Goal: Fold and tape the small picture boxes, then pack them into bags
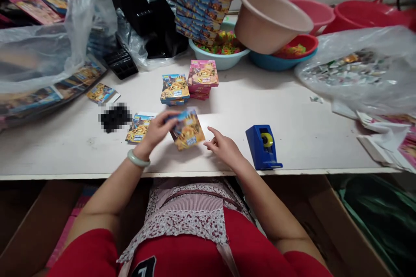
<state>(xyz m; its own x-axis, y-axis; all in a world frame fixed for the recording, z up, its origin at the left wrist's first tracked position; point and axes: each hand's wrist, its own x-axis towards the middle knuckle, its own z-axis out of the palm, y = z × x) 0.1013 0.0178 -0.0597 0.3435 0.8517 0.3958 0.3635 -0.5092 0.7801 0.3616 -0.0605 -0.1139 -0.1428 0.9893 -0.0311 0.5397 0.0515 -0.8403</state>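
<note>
My left hand (pixel 160 129), with a pale bangle at its wrist, grips a small flat printed box (pixel 188 130) by its upper left edge. The box is tilted and slightly blurred above the table. Just right of it is my right hand (pixel 222 147), index finger stretched out and fingers apart, holding nothing. Partly behind my left wrist lies another blue-and-yellow box (pixel 138 129). Beyond my hands stand a short stack of blue-and-yellow boxes (pixel 174 87) and a stack of pink boxes (pixel 203 75).
A blue tape dispenser (pixel 261 147) stands right of my right hand. Farther back are a tall stack of printed trays (pixel 204 8), a light-blue basin (pixel 224 61) and a beige tub (pixel 271 19). Plastic bags (pixel 360 69) flank the white table (pixel 227 162). A pixelated dark patch lies left.
</note>
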